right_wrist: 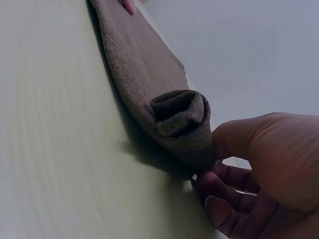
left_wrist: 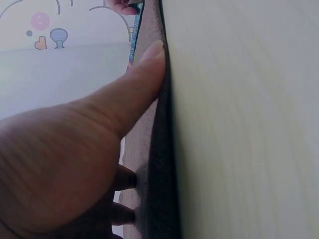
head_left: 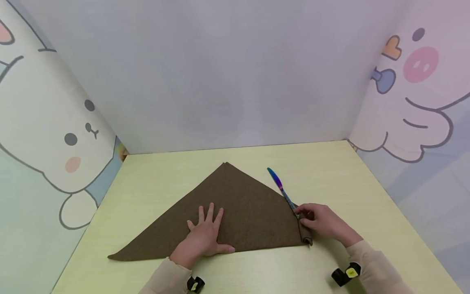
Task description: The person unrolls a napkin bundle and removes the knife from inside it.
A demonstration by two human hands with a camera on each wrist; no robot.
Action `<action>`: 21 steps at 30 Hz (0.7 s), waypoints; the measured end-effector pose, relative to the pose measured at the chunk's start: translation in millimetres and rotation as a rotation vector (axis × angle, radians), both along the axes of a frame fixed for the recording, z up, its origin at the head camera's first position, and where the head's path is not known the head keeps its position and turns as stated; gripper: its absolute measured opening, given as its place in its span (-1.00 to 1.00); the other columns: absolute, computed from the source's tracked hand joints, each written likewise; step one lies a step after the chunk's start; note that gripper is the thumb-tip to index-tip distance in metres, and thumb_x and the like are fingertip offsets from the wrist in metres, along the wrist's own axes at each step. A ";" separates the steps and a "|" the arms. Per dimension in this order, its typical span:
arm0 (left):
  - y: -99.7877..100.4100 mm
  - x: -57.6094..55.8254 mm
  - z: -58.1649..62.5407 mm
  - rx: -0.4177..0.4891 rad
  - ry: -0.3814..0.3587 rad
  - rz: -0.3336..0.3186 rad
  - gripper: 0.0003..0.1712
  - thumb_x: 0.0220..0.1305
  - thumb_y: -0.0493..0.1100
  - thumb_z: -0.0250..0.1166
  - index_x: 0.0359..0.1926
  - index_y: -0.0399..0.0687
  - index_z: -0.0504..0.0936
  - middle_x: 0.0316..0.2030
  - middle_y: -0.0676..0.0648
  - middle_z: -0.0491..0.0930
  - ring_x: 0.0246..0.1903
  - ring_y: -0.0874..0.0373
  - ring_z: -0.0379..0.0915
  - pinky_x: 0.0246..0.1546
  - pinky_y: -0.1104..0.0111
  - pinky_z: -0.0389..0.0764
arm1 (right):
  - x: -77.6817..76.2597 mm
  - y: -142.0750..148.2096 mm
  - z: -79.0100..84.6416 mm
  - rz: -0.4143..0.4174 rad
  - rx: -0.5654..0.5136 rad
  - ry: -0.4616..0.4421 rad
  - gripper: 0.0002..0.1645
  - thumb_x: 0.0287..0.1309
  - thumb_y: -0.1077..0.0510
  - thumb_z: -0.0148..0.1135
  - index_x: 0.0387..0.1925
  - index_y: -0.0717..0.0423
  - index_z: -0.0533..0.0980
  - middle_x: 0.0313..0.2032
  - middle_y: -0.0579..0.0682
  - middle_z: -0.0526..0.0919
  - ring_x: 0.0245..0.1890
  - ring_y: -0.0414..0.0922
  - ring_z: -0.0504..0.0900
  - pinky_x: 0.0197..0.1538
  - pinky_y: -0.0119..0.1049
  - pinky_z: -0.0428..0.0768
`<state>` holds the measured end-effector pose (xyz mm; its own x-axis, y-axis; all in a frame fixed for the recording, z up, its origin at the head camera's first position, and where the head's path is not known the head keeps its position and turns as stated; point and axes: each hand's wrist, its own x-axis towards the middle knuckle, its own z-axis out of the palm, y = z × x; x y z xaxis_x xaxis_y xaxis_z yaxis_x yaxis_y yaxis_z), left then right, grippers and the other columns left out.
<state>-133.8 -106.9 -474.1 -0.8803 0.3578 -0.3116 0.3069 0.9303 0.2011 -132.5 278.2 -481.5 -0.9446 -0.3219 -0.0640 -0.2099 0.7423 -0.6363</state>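
Observation:
A brown cloth, folded into a triangle, lies on the table with its peak pointing away from me. My left hand rests flat on it, fingers spread, the thumb along the near edge. At the right end the cloth is turned into a small roll. My right hand pinches this rolled end between thumb and fingers, as the right wrist view shows. A table knife with a blue-purple blade and glittery handle lies slanted beside the roll, its blade reaching past the cloth's edge. My right fingertips hide the handle's lower end.
The pale wooden table extends around the cloth on every side. A plain light backdrop rises behind it, and cartoon-printed panels stand left and right. Black wrist cameras are worn at both sleeves.

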 end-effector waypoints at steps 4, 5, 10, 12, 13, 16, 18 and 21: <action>0.4 -0.1 -0.2 0.004 0.000 -0.001 0.43 -0.24 0.64 0.24 0.53 0.02 -0.06 0.49 -0.26 -0.25 0.41 -0.41 -0.37 0.03 -0.49 0.03 | 0.1 9.9 -4.0 0.018 -0.047 -0.019 -0.79 0.22 0.16 0.28 -0.10 -0.10 0.60 -0.35 -0.18 0.56 -0.41 -0.26 0.47 -0.40 -0.37 0.49; 0.6 -0.1 -0.2 0.005 0.000 -0.001 0.43 -0.24 0.64 0.24 0.53 0.03 -0.06 0.49 -0.26 -0.25 0.41 -0.41 -0.37 0.03 -0.49 0.03 | 0.3 11.7 -4.3 0.019 -0.057 -0.028 -0.80 0.23 0.15 0.28 -0.10 -0.09 0.59 -0.35 -0.18 0.56 -0.41 -0.26 0.47 -0.40 -0.37 0.49; 0.8 0.1 0.3 0.012 0.000 0.001 0.42 -0.23 0.63 0.25 0.53 0.03 -0.07 0.49 -0.26 -0.26 0.41 -0.41 -0.38 0.03 -0.49 0.02 | 1.6 15.1 -3.6 0.015 -0.093 -0.055 -0.82 0.24 0.14 0.27 -0.12 -0.05 0.59 -0.39 -0.14 0.55 -0.43 -0.24 0.46 -0.44 -0.37 0.49; 0.5 0.5 0.1 0.015 -0.001 0.001 0.42 -0.23 0.62 0.25 0.53 0.02 -0.06 0.49 -0.27 -0.26 0.40 -0.42 -0.38 0.02 -0.49 0.02 | 2.1 15.5 -3.5 0.016 -0.107 -0.063 -0.83 0.24 0.15 0.27 -0.12 -0.04 0.59 -0.39 -0.13 0.54 -0.44 -0.23 0.47 -0.44 -0.36 0.49; 0.1 0.7 -0.3 0.013 0.000 0.002 0.42 -0.23 0.63 0.25 0.53 0.03 -0.07 0.49 -0.27 -0.27 0.40 -0.41 -0.38 0.02 -0.49 0.03 | 2.3 15.5 -3.2 0.018 -0.111 -0.065 -0.83 0.24 0.15 0.27 -0.12 -0.03 0.58 -0.39 -0.12 0.54 -0.43 -0.23 0.47 -0.44 -0.36 0.49; -0.6 1.3 -0.7 0.018 0.001 0.001 0.42 -0.23 0.63 0.25 0.53 0.02 -0.06 0.49 -0.27 -0.26 0.40 -0.42 -0.38 0.01 -0.50 0.03 | 3.4 15.6 -2.4 0.014 -0.120 -0.070 -0.84 0.25 0.13 0.26 -0.12 -0.03 0.59 -0.38 -0.13 0.55 -0.42 -0.22 0.47 -0.43 -0.36 0.49; -0.7 1.4 -1.1 0.021 0.000 -0.001 0.42 -0.23 0.63 0.25 0.53 0.02 -0.06 0.49 -0.27 -0.26 0.40 -0.42 -0.38 0.01 -0.50 0.03 | 4.7 15.3 -1.9 0.016 -0.114 -0.062 -0.84 0.26 0.10 0.26 -0.13 -0.04 0.59 -0.37 -0.15 0.56 -0.41 -0.24 0.48 -0.42 -0.36 0.49; -0.7 0.9 -2.1 0.017 0.002 -0.003 0.42 -0.23 0.63 0.24 0.53 0.02 -0.06 0.49 -0.27 -0.26 0.40 -0.42 -0.38 0.01 -0.50 0.04 | 7.4 13.7 -0.7 0.034 -0.087 -0.016 -0.79 0.25 -0.01 0.26 -0.13 -0.05 0.60 -0.36 -0.19 0.56 -0.41 -0.27 0.48 -0.39 -0.37 0.49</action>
